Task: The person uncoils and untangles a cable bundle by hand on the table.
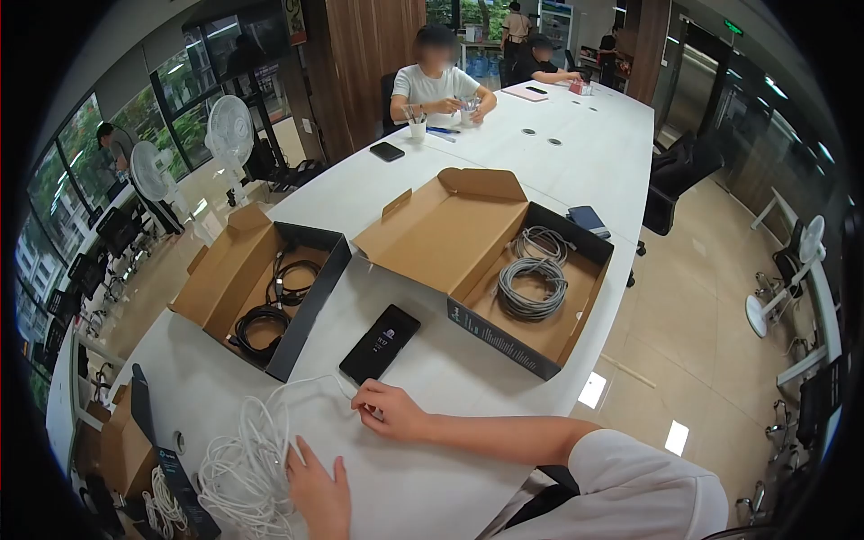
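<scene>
A loose tangle of white cable (243, 472) lies on the white table at the lower left. My left hand (319, 490) rests against its right side with fingers spread. One strand runs from the tangle up and right to my right hand (389, 409), whose fingers are pinched on it just below a black phone (380, 345) with a lit screen. Black cables (270, 315) lie coiled in an open cardboard box (216, 288) at the left. Grey coiled cables (532, 288) sit in a larger open box (441, 229) on the right.
Another box (135, 436) with white cable stands at the lower left. Across the table (486, 153) a person (438, 85) in white sits near a cup of pens (417, 126) and a dark phone (387, 152). Another person sits farther back. A dark pouch (589, 221) lies behind the right box.
</scene>
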Demonstrator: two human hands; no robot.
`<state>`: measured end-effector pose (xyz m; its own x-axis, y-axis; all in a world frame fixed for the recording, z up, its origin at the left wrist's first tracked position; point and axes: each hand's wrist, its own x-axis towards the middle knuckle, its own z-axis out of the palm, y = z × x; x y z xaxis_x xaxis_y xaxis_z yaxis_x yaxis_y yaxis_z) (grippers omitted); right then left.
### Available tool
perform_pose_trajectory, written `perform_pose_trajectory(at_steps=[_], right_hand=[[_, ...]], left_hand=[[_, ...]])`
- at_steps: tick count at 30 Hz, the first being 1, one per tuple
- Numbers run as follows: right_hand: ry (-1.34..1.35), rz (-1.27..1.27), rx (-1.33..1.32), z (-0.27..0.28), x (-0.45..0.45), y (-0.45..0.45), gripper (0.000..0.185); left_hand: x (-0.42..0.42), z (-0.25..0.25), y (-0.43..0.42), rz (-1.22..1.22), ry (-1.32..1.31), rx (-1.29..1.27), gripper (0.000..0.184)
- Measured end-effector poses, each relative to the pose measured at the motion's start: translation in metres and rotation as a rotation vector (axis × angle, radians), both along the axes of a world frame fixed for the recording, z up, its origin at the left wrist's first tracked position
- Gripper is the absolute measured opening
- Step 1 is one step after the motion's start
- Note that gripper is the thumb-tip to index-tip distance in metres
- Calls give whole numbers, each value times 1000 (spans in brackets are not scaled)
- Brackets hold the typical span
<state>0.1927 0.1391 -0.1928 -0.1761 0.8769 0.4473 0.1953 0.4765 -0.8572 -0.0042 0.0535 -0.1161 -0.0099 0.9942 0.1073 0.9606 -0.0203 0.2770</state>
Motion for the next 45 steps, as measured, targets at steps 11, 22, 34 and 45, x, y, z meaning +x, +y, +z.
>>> perform_pose_trajectory(at_steps=[11,22,34,45], right_hand=[[-19,-24,34,-7,-2,3,17],[-18,-63,47,0,-2,-1,14],[78,-117,74,3,0,-4,12],[-3,-59,4,-7,-1,-3,7]], left_hand=[[-16,-22,11,-147,251,10,43],[-28,-28,13,-67,269,108,48],[-54,-42,31,147,428,99,67],[-66,-33,35,222,416,134,35]])
